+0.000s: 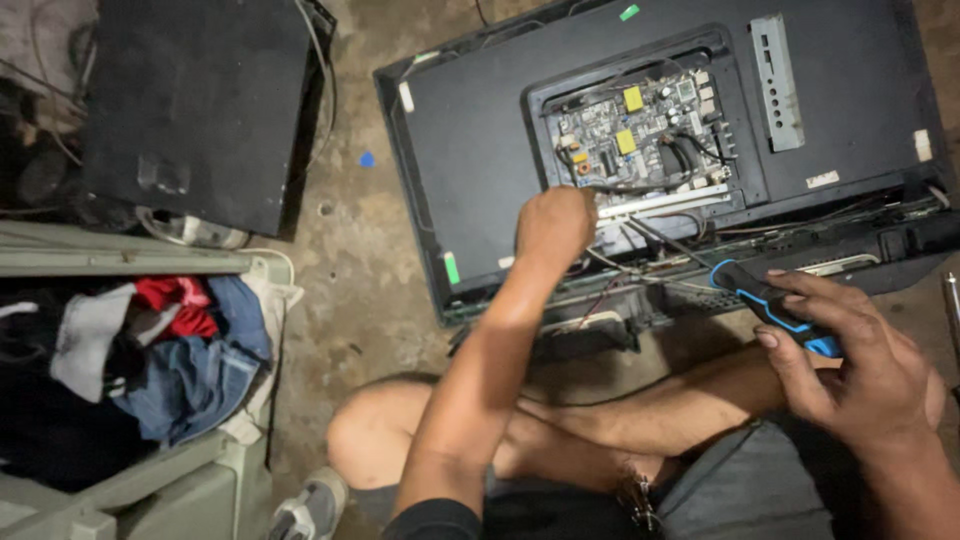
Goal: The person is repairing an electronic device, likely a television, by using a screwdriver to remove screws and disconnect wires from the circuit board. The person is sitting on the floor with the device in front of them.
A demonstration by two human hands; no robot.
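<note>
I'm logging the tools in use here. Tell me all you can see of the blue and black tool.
The screwdriver handle is black with bright blue grip strips, plastic or rubber by its look. It lies tilted, its front end up-left toward the opened television's lower edge. The right hand holds it, fingers wrapped over its rear. Its shaft and tip cannot be made out.

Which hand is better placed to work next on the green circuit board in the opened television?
Probably the left hand: it already rests at the lower edge of the circuit board. The right hand sits farther off, its grip closed on the blue-and-black screwdriver.
</note>
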